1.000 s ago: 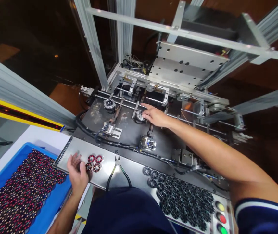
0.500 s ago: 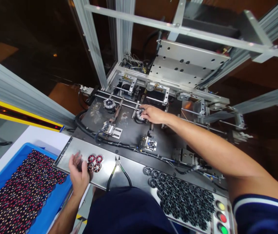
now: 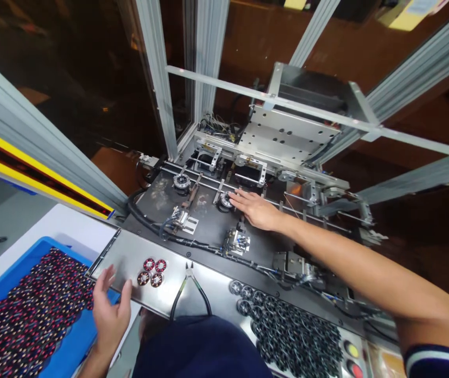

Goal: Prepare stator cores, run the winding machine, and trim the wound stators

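Note:
My right hand [image 3: 256,209] reaches over the machine bed with its fingers stretched out. Its fingertips are at the edge of a round metal part [image 3: 225,199] seated on a fixture; whether they touch it I cannot tell. A similar round part [image 3: 181,181] sits on the fixture to the left. My left hand [image 3: 110,310] hovers at the front edge of the metal shelf [image 3: 124,257], thumb and fingers apart, nothing in it. Just right of it lie several small round wound parts, like motor stators [image 3: 156,280], with red and dark coils.
Cutting pliers [image 3: 190,273] lie on the shelf, handles towards me. Many black ring-shaped parts [image 3: 295,331] cover its right side, beside yellow [image 3: 351,349] and red buttons [image 3: 354,369]. A blue bin [image 3: 47,242] of wound parts stands left. A metal crossbar [image 3: 311,110] spans above the machine.
My right hand has drawn back slightly from the round part, and its fingers have straightened. My left hand has shifted left and down, away from the small wound parts. The view has tilted.

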Demonstrator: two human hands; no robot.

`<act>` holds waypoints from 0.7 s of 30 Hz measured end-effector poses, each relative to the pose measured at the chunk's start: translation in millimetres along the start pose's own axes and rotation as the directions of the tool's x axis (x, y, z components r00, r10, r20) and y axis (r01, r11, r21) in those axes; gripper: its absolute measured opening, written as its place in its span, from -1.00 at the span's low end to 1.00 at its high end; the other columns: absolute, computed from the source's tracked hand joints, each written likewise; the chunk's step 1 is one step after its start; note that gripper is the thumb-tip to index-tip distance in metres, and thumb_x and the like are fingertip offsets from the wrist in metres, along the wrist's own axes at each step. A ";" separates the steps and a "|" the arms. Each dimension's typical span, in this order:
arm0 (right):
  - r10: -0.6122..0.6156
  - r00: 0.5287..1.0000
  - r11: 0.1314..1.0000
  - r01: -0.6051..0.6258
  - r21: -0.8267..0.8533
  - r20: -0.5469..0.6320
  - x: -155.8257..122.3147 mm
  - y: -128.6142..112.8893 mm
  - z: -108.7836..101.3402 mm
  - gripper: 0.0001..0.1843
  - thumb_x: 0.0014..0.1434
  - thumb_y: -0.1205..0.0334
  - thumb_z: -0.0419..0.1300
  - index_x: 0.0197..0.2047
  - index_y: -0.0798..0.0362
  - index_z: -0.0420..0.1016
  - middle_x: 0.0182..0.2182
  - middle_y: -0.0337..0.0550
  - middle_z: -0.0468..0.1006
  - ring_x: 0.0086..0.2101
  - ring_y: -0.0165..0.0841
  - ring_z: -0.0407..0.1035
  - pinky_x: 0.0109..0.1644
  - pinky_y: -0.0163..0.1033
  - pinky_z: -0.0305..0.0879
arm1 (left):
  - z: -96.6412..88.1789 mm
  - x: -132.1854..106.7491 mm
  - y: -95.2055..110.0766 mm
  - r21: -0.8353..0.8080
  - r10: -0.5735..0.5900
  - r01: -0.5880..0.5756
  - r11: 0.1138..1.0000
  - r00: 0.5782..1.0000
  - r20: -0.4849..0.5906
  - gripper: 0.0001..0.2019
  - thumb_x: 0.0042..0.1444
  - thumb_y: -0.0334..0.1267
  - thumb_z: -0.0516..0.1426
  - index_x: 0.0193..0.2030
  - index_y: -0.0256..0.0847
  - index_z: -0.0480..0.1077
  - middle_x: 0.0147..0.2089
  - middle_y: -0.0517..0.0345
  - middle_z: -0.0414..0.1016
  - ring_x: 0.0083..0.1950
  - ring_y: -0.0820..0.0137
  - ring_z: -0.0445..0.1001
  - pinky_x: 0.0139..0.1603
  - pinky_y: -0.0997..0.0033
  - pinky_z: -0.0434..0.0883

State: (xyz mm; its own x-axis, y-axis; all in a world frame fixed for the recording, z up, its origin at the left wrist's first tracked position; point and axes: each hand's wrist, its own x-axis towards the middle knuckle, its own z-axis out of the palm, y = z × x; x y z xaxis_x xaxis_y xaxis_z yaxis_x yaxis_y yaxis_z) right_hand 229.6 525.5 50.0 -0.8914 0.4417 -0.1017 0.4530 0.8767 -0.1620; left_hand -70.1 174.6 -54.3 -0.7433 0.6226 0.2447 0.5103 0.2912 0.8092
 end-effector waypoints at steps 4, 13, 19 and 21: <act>-0.003 0.998 0.999 0.005 -0.036 0.064 -1.8 -1.0 2.7 -0.28 0.13 0.53 0.01 0.37 0.13 0.15 0.38 0.04 0.08 0.34 -0.04 0.00 0.28 0.22 0.14 | -9.6 -11.0 25.2 0.049 0.253 -0.262 0.964 0.957 0.141 -0.49 0.13 -0.25 0.21 0.24 -0.18 0.30 0.15 -0.11 0.44 0.15 0.05 0.44 0.23 -0.03 0.33; 0.078 0.997 0.996 -0.077 -0.046 0.005 15.6 -19.1 1.9 -0.49 0.16 0.54 0.06 0.18 0.14 0.41 0.30 0.03 0.29 0.33 -0.01 0.04 0.30 0.17 0.11 | 75.3 -49.0 93.3 -0.395 0.583 -0.547 0.738 0.221 0.782 -0.70 0.22 -0.27 0.13 0.08 -0.10 0.47 0.00 0.01 0.55 0.03 0.25 0.49 0.11 0.26 0.42; 0.174 0.942 0.981 -0.191 -0.034 -0.286 -5.2 -70.5 -38.8 -0.49 0.24 0.50 0.02 0.26 0.22 0.27 0.40 0.18 0.01 0.38 0.03 -0.17 0.35 0.23 0.01 | 111.5 -74.3 107.0 -0.442 0.536 -0.593 0.673 -0.021 0.844 -0.58 0.14 -0.34 0.18 0.17 -0.13 0.40 -0.02 0.00 0.45 -0.09 0.24 0.45 -0.05 0.30 0.40; 0.173 0.907 0.981 -0.195 -0.020 -0.384 -37.0 -96.4 -44.8 -0.47 0.28 0.47 -0.03 0.32 0.17 0.18 0.41 0.13 -0.04 0.40 -0.08 -0.26 0.38 0.20 -0.04 | 112.5 -79.3 106.6 -0.429 0.516 -0.594 0.680 -0.028 0.856 -0.59 0.11 -0.34 0.21 0.14 -0.14 0.41 -0.02 -0.01 0.42 -0.08 0.22 0.43 -0.05 0.28 0.38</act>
State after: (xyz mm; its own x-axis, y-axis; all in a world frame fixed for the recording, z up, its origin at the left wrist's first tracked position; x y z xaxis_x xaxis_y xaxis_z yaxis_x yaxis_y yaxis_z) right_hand 218.1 433.1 113.4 -0.7372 0.6252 0.2562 0.6177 0.7773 -0.1196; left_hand 91.8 238.0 -47.5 0.6544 0.7547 -0.0470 0.6033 -0.4837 0.6341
